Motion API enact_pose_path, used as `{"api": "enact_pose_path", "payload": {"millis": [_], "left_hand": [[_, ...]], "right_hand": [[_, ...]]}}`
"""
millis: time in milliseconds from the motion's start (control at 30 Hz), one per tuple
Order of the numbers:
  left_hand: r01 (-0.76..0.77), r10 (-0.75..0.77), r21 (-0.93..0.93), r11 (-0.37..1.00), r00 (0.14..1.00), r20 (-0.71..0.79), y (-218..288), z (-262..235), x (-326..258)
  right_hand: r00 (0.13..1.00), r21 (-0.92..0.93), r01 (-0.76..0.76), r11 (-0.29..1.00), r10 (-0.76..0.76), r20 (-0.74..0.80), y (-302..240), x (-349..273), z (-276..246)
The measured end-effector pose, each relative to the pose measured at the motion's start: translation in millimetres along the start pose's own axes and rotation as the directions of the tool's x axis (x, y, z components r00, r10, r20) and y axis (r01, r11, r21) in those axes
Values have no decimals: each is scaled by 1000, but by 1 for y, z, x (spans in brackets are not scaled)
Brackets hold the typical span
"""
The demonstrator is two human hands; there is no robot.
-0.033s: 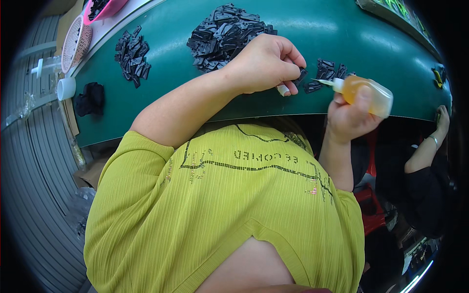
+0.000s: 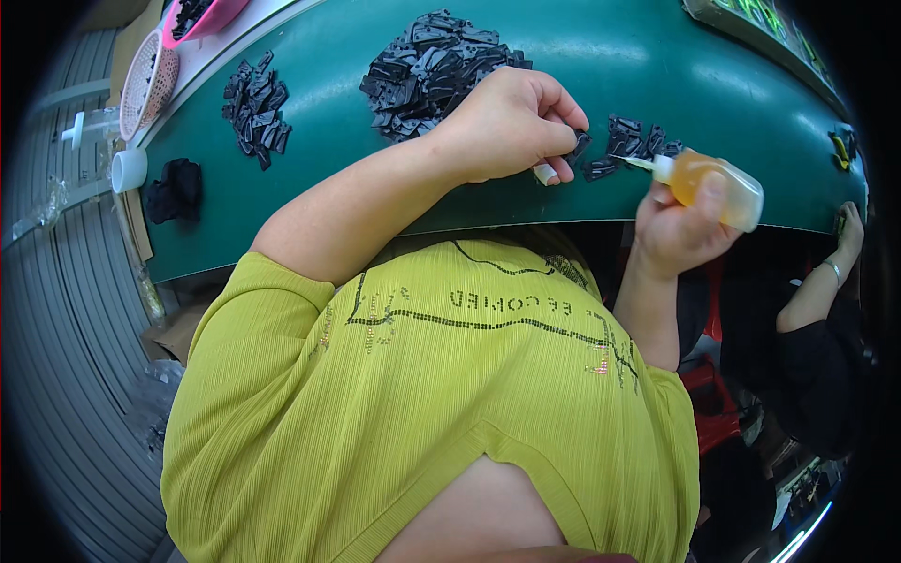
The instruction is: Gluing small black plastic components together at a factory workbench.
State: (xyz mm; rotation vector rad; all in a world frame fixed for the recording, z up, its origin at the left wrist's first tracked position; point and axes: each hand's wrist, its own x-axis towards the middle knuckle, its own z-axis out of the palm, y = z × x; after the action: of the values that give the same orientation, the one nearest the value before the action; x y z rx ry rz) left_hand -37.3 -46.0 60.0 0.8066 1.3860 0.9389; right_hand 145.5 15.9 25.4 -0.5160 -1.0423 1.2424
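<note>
My left hand (image 2: 526,127) pinches a small black plastic part (image 2: 580,144) between thumb and fingers; one of its fingertips has a white wrap. In my right hand (image 2: 690,225) is a squeeze bottle (image 2: 727,192) of amber liquid, its thin pale nozzle pointing left toward that part, with a gap between them. Just past the nozzle lies a small group of black parts (image 2: 624,136). A large heap of similar black parts (image 2: 422,66) rests beyond my left forearm, and a smaller pile (image 2: 255,108) lies farther left.
The green tabletop (image 2: 601,56) ends close to my body. At the left are a black cloth bundle (image 2: 174,190), a white cup (image 2: 129,170) and a pink basket (image 2: 150,84). A tray (image 2: 770,33) stands at the far right; another person's arm (image 2: 817,291) is at the right edge.
My right hand has shifted slightly right and down with the squeeze bottle, so the nozzle is farther from the held part. My left hand stays almost in place.
</note>
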Motion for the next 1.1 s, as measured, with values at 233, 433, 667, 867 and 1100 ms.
{"api": "enact_pose_path", "payload": {"millis": [233,433,667,867,1100], "left_hand": [[-290,420,572,767,901,-108,31,9,62],[-241,509,746,620,848,-149,37,26,117],[160,397,794,587,798,-454,34,-108,-13],[643,313,599,478,512,-800,-13,-249,-75],[281,273,574,769,668,-692,0,-229,-64]], "right_hand": [[990,41,-23,999,28,-136,-10,6,-6],[988,-37,-34,999,28,-155,-10,1,-14],[997,-91,-44,995,38,-70,-12,3,-16],[991,-91,-73,993,62,-115,-8,-1,-1],[998,-48,-44,998,42,-39,-12,-7,10]]}}
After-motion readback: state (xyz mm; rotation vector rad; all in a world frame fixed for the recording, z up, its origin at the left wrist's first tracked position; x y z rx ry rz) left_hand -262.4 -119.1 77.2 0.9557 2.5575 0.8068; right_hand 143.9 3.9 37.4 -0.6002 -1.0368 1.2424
